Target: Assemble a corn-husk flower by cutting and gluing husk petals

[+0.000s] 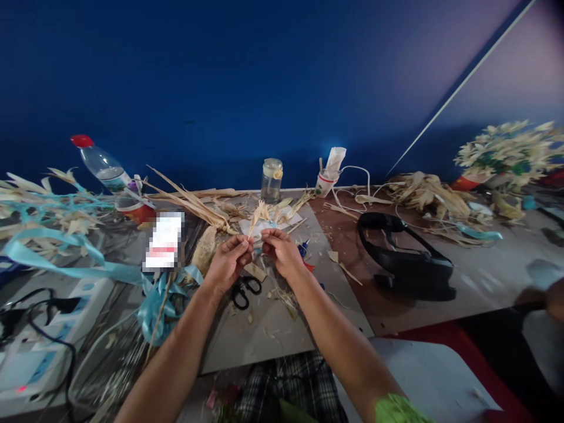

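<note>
My left hand (230, 261) pinches the lower end of a piece of dried corn husk (258, 216), which fans out above the fingertips. Close beside it, my right hand (282, 251) has its thumb and fingers pressed together; what sits in that pinch, if anything, is too small to make out. Black-handled scissors (241, 292) lie on the grey board (240, 346) just below the hands. To the right of my right hand is a blue tool (304, 249), partly hidden by it. Husk scraps (285, 301) are scattered under both wrists.
At the back stand a glass jar (271, 181) and a paper cup (326, 183). A black headset (403, 258) lies right. Leftward are a light-blue ribbon (157, 311), a power strip (37, 364), and a tilted bottle (103, 167). Husks (425, 197) are heaped at the back right.
</note>
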Demonstrator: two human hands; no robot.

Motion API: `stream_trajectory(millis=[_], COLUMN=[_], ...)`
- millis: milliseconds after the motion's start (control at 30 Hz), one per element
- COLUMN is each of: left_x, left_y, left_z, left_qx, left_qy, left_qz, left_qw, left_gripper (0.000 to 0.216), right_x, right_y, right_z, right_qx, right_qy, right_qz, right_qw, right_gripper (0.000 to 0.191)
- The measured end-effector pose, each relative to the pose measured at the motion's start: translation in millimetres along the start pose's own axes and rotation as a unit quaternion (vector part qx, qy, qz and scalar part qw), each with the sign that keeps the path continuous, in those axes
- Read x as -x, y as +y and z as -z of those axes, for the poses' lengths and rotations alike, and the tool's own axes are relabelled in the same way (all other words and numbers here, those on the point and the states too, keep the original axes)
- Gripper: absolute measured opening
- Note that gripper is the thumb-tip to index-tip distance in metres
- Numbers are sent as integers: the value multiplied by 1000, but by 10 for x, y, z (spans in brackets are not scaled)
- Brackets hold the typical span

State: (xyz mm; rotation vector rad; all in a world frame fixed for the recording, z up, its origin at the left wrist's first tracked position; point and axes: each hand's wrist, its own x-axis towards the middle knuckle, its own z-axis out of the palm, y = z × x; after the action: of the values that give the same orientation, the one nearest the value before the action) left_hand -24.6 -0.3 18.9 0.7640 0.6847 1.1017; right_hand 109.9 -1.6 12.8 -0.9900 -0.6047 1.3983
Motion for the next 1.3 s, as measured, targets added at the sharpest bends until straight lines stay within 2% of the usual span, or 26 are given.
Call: stream_trajectory(millis=[133,267,333,400,500,600,900,1100,1200,1300], left_x=[-8,-16,-17,-13,-6,-2,-12,27,33,15], left_y=[2,-9,-13,-14,-11,-15,-86,-57,-45,-39], left_z=[13,34,32,20,-3,-11,0,-47,-65,-56], left_qx=[-12,-10,-10,-9,-10,-18,-57,-47,-26,3], left_qy=[-6,0,3,4,4,0,-18,-19,-13,-13], left_qz=[2,1,6,13,13,9,38,46,47,60], left_qw=[1000,1000,1000,1000,1000,1000,998,998,998,998], left_gripper=[18,18,19,19,20,19,21,23,22,20], right_x=[44,22,5,7,50,99,104,107,80,58], right_y=[-39,-45,-52,-64,-80,-70,-56,-33,16,53], right_z=[-31,-13,10,19,-9,-58,-70,-55,-55,-61], right_qx=[-13,-54,-54,-48,-37,-32,-54,-36,-6,55], right_qy=[-24,33,37,20,-38,-100,-109,-164,-131,-93], right_qz=[-19,10,15,17,14,-12,-41,-40,-14,54], right_qw=[999,998,998,998,998,994,992,985,991,993], right_gripper=[28,26,26,35,26,32,20,21,22,20])
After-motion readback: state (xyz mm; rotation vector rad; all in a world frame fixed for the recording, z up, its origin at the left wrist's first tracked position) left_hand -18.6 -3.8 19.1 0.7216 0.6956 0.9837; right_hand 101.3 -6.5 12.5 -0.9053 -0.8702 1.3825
